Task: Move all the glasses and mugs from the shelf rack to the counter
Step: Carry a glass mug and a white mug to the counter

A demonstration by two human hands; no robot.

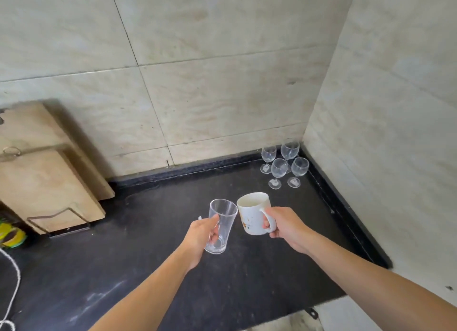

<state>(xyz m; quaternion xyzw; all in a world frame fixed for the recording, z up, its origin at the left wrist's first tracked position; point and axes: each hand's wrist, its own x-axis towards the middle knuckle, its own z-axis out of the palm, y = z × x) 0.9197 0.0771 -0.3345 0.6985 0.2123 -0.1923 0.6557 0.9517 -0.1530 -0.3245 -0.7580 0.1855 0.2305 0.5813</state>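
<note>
Black stone bench (148, 269) fills the corner between two tiled walls, and part of the job already shows on it. Four stemmed wine glasses (282, 166) stand upright in a tight cluster at the far right corner, close to both walls, so those count as moved.

Two more pieces are on their way. The left hand (200, 234) has its fingers curled round the side of a clear tall glass (220, 225), which tilts a little. The right hand (286, 228) grips a white mug (252, 213), with fingers hooked through the handle. Glass and mug sit side by side, rims nearly touching, over the open middle of the bench and well apart from the wine glasses. Neither looks set down yet, though whether either base touches the surface is hard to tell.

My reading is that the task is midway: four delivered, two about to be placed. The shelf rack is out of view, so how many pieces are left on it cannot be told.

As for contents, every vessel looks empty. The tall glass and the wine glasses show clean through. The mug's inside is pale and bare, and a small orange print marks its outer wall.

Wooden cutting boards (49, 182) lean in a wire holder at the left, with a white cord (14, 281) lying below them.
</note>
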